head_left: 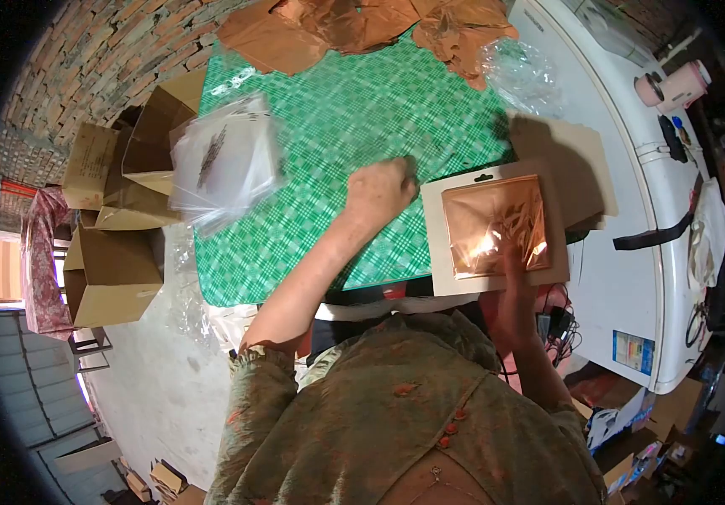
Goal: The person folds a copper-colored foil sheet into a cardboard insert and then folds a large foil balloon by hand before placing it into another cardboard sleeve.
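My left hand [382, 187] rests on the green checked tablecloth [329, 126], with its fingers curled in and their tips hidden. To its right, a beige card [437, 227] with a hanging slot at the top lies near the table's front right corner. A shiny copper-coloured foil sheet [472, 210] covers the middle of the card. My right hand [511, 252] reaches over the card's lower edge, its fingers stretched out on the foil; shadow and reflections blur their outline. Beside and partly under this card is a stack of beige cards [586, 168].
A stack of clear plastic sleeves [232, 164] lies at the table's left edge. Crumpled copper foil [354, 25] covers the far edge, with clear plastic [521, 76] beside it. Open cardboard boxes [114, 269] stand left; a white freezer [607, 286] borders the right.
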The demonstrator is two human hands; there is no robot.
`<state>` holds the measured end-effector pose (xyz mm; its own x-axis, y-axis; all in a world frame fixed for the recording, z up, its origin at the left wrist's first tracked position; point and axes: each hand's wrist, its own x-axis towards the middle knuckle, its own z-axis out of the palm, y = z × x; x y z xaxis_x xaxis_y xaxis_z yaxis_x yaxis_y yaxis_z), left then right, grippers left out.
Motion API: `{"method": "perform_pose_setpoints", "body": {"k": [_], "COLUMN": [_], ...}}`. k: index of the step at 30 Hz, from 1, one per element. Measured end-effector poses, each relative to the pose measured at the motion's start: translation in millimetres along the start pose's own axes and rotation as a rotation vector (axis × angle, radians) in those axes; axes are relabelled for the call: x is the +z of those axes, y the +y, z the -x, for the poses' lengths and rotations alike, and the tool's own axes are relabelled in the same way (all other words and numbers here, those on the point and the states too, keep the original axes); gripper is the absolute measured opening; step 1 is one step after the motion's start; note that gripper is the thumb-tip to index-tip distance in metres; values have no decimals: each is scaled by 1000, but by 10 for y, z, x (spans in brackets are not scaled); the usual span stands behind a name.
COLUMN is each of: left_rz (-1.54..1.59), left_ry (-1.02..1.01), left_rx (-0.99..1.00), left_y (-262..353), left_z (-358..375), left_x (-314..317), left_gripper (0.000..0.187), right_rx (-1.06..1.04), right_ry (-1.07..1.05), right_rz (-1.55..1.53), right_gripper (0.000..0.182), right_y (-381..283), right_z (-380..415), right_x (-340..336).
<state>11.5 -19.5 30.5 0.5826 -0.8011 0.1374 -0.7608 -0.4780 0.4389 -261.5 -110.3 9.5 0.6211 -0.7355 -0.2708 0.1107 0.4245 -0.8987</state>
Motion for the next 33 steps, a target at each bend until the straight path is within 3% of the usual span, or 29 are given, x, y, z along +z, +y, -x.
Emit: {"method": "perform_pose_setpoints", "body": {"k": [3, 6, 9, 11, 18, 21, 23, 25, 30, 33], "left_rz": [-11, 33, 115, 161, 283, 256, 260, 254, 219, 126], "left_ry": [5, -16, 5, -34, -82, -96, -110, -124, -127, -140], "left_rx": [-2, 32, 33, 21, -21, 7, -1, -14, -14, 37], "left_y": [40, 25, -15, -52, -34, 29, -3, -13, 95, 99], "left_z": [-47, -84, -113, -147, -98, -51, -40, -20, 51, 99], "left_x": [-36, -51, 14, 32, -58, -146, -95, -84, -144, -110], "left_gripper": [24, 25, 27, 28, 26, 29, 31, 32, 34, 34], "right_rx": [-47, -77, -210, -180, -238, -22, -70, 143, 205, 416], "right_ry": [83, 58, 38, 43, -161, -288, -405, -391, -397, -351], "right_rz": [214, 131, 408, 385, 505, 516, 510, 452, 491, 427], "right_gripper": [52, 56, 52, 52, 43, 43, 45, 46, 48, 49], "right_y": [-227, -312, -25, -17, -69, -4, -27, -65, -241, -448], "right_z": [70, 51, -155, -187, -281, -381, -339, -367, -349, -282], "right_x": [86, 43, -249, -237, 135, 55, 92, 54, 162, 290]}}
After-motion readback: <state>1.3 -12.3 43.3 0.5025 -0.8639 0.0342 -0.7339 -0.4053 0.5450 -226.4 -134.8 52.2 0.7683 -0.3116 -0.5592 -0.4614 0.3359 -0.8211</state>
